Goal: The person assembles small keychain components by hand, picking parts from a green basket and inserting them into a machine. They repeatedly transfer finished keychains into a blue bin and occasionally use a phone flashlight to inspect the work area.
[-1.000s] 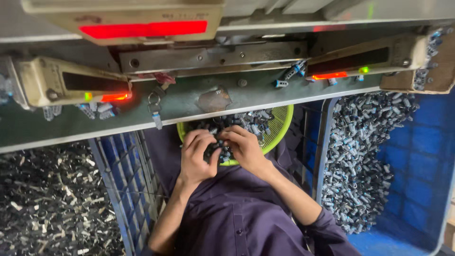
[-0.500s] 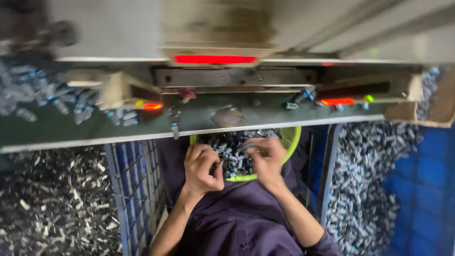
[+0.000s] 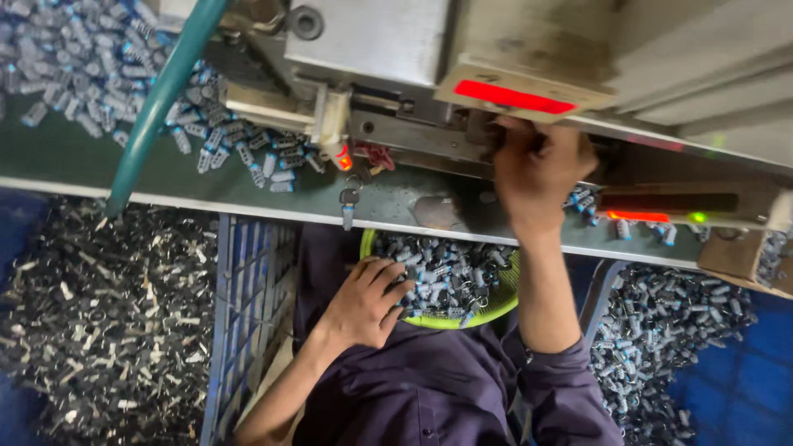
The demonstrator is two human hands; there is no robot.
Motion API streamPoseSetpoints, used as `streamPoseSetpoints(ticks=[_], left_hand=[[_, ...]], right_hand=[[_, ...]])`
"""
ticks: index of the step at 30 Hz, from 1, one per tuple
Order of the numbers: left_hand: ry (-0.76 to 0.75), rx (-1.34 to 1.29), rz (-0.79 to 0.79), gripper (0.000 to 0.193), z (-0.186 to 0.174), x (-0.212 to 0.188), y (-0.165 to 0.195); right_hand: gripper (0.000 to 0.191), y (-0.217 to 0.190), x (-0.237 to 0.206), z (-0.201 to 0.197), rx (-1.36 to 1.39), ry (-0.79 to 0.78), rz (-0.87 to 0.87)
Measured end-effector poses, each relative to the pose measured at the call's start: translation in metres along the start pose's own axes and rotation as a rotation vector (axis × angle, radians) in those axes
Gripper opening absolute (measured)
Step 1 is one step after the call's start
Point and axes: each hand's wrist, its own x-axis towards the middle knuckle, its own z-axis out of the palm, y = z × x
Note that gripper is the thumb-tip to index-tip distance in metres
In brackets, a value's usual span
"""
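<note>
Green worktop [image 3: 99,161]; left hand [image 3: 368,301] loosely curled on plastic bowl [image 3: 504,301]; right hand [image 3: 537,169] grip unclear.

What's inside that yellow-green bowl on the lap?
The bowl holds a heap of small blue-grey parts. The left hand covers its near-left edge; the bottom is hidden under the heap.

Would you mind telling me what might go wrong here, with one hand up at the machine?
The right hand reaches into the machine under the red light bar; its fingertips are hidden, so a pinch seems possible. The left hand rests on the rim of the green bowl of small parts on the lap; a nudge might tip it and spill them.
</note>
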Motion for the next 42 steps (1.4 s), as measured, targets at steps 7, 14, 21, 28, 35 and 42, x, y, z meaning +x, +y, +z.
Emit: streamPoseSetpoints(ticks=[7, 14, 21, 28, 35, 42], left_hand=[[-0.016, 0.106, -0.1, 0.028, 0.024, 0.0, -0.004], [0.152, -0.102, -0.302, 0.019, 0.041, 0.011, -0.014], [0.352, -0.448, -0.459, 0.027, 0.042, 0.011, -0.007], [0.251, -0.4, -0.384, 0.023, 0.033, 0.022, -0.002], [0.248, -0.423, -0.419, 0.017, 0.031, 0.02, -0.004], [0.323, -0.467, -0.411, 0.018, 0.02, 0.018, -0.005]], right_hand=[[0.027, -0.008, 0.011, -0.013, 0.171, -0.216, -0.016], [0.032, -0.053, 0.006, -0.065, -0.225, -0.278, -0.23], [0.032, -0.079, -0.145, -0.034, 0.299, -0.484, 0.252], [0.025, -0.061, -0.21, -0.018, 0.506, -0.312, 0.733], [0.029, -0.064, -0.217, -0.014, 0.444, -0.328, 0.514], [0.03, -0.045, -0.208, -0.016, 0.455, -0.096, 0.459]])
